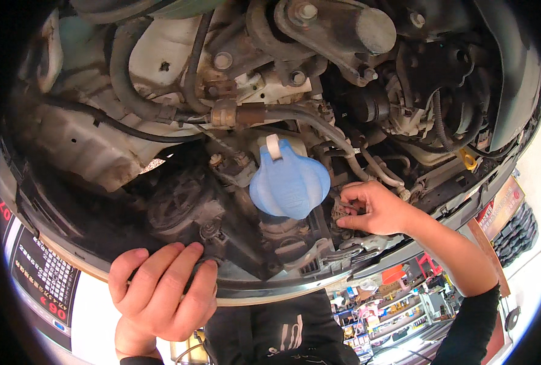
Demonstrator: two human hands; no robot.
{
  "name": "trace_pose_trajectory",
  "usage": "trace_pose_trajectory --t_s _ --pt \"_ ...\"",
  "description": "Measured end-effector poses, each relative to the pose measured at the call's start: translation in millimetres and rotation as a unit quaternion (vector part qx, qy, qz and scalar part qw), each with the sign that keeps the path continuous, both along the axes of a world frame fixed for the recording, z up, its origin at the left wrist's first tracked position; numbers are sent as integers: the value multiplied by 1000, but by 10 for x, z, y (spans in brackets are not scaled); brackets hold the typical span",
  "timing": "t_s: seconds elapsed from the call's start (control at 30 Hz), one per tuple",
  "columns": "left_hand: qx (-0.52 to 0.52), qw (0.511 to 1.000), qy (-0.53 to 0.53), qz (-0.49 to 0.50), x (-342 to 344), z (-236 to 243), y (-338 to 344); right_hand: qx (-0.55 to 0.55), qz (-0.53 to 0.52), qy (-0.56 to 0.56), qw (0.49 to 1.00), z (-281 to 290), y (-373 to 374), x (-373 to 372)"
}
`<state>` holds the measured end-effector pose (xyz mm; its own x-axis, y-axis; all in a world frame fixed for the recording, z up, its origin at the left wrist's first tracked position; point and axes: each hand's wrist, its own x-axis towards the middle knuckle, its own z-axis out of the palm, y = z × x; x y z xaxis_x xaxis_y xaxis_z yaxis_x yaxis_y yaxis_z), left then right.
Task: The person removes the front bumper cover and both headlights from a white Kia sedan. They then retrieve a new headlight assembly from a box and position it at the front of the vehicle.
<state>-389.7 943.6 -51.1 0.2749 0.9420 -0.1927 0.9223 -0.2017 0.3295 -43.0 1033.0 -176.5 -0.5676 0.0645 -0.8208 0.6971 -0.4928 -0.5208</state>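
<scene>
At far left, outside the engine bay, a poster is standing beyond the left hand. That hand is lying over the front edge, its fingers bending inward beside a round knob. The undersides are hidden, so whether this hand is clamping anything or only bracing cannot be told.

Between the hands, farther into the bay than either grip, a hose is running toward a metal collar. A blue cap with a pale tab is sitting just left of the right-hand grip, with no finger touching it.

The fitting, a small greyish part, is lying at the fingertips of the right hand. Thumb and forefinger are bending around it from opposite sides; whether they are fully clamping it cannot be told.

To the right of this grip, deeper in the bay, a yellow loop is showing. Outside the front edge, shelves are standing below the right forearm.

Judged from this pose, the person is handling the fitting with the right hand, apparently feeling for a hold. The next move is probably calling for a firm two-sided pinch, the wrist staying clear of the nearby pipes.
</scene>
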Motion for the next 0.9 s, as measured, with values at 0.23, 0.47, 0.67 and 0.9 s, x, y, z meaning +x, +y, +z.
trace_pose_trajectory --t_s 0.23,0.47,0.67,0.9 --pt "-7 1000 3 3 17 4 0 7 -5 -6 1000 -1 -9 -34" --pt "-6 1000 4 -8 1 10 -4 48 33 15 998 9 26 -17" --pt "-39 959 -279 -8 261 52 156 53 78 51 994 20 127 -26" --pt "-266 922 -271 -79 1078 -228 460 65 71 57 994 38 74 71"
